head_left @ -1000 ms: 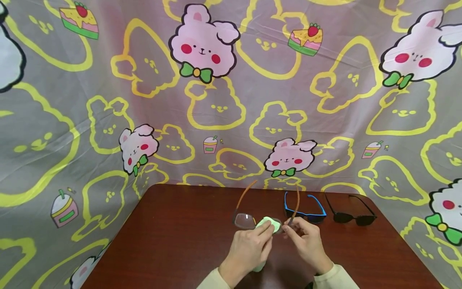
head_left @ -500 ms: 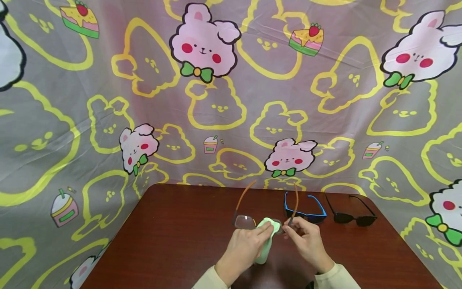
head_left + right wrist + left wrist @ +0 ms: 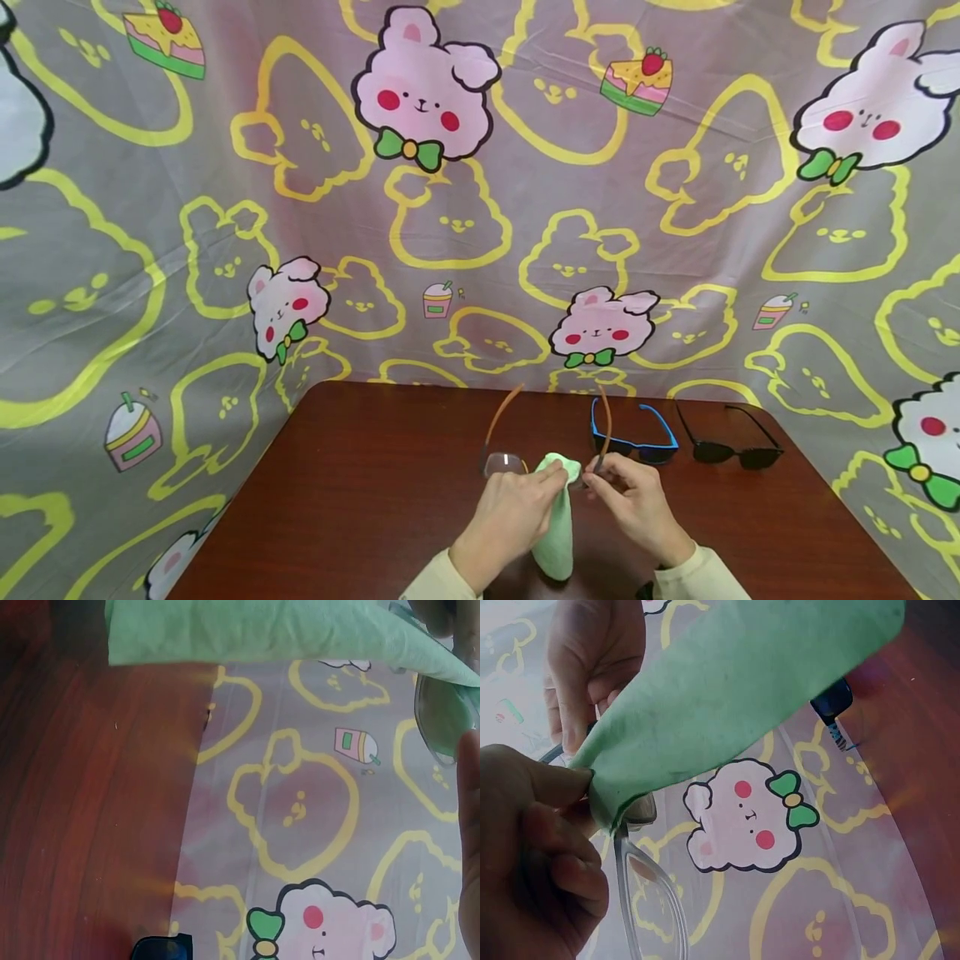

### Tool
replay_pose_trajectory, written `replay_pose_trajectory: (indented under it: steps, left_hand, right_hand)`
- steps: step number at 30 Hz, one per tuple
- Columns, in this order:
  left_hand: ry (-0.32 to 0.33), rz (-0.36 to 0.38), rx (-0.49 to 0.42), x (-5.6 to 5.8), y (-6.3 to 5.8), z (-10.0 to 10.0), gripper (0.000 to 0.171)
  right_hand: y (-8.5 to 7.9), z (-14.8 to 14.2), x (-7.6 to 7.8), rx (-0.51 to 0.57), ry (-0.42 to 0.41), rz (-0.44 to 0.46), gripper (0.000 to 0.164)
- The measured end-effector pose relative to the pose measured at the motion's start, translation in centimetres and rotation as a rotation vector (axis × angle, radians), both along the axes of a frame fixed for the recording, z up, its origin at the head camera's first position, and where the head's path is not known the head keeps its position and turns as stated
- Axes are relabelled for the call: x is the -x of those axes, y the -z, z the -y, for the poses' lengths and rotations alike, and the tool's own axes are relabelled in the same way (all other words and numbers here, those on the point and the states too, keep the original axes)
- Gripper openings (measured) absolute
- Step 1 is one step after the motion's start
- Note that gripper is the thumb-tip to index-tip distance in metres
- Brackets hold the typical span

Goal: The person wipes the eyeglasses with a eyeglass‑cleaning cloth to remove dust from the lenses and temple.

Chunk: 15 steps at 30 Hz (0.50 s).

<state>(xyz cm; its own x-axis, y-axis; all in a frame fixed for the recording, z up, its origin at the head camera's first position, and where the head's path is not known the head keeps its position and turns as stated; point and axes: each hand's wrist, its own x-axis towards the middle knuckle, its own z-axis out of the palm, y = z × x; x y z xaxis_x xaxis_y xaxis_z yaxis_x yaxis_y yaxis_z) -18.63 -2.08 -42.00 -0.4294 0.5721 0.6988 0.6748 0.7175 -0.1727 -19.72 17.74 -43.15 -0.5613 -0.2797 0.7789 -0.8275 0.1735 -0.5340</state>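
Observation:
Clear-lensed eyeglasses [image 3: 504,463] with brown temples are held up over the table, temples pointing away from the person. My left hand [image 3: 510,510] pinches a pale green cloth [image 3: 553,542] over the right-side lens, and the cloth's free end hangs down below. At that side's hinge, my right hand [image 3: 633,500] grips the frame between thumb and fingers. In the left wrist view the left thumb presses the cloth [image 3: 705,697] close to the bridge, and the uncovered lens [image 3: 679,907] shows below. The right wrist view shows the cloth behind the other lens [image 3: 442,720].
Blue-framed sunglasses [image 3: 656,454] and black sunglasses [image 3: 757,458] lie side by side at the back right of the dark red-brown table [image 3: 337,500]. A grey curtain [image 3: 465,283] printed with rabbits hangs behind the table and along both sides.
More of the green cloth hangs down below the left hand now. The eyeglasses have shifted slightly left and tilted, with their temple tips lower. Both sunglasses stay put.

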Motion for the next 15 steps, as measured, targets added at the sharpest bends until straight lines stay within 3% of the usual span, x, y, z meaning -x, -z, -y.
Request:
replay_pose_trajectory:
  steps: [6, 15]
  left_hand:
    - [0.019, 0.014, 0.018, 0.0, -0.4, -0.1, 0.002]
    - [0.043, 0.053, 0.102, 0.2, -1.0, 0.0, 0.013]
  right_hand:
    - [-1.7, 0.4, -1.2, -0.019, -0.002, 0.053, 0.027]
    - [-1.6, 0.2, -1.3, -0.014, 0.008, 0.067, 0.028]
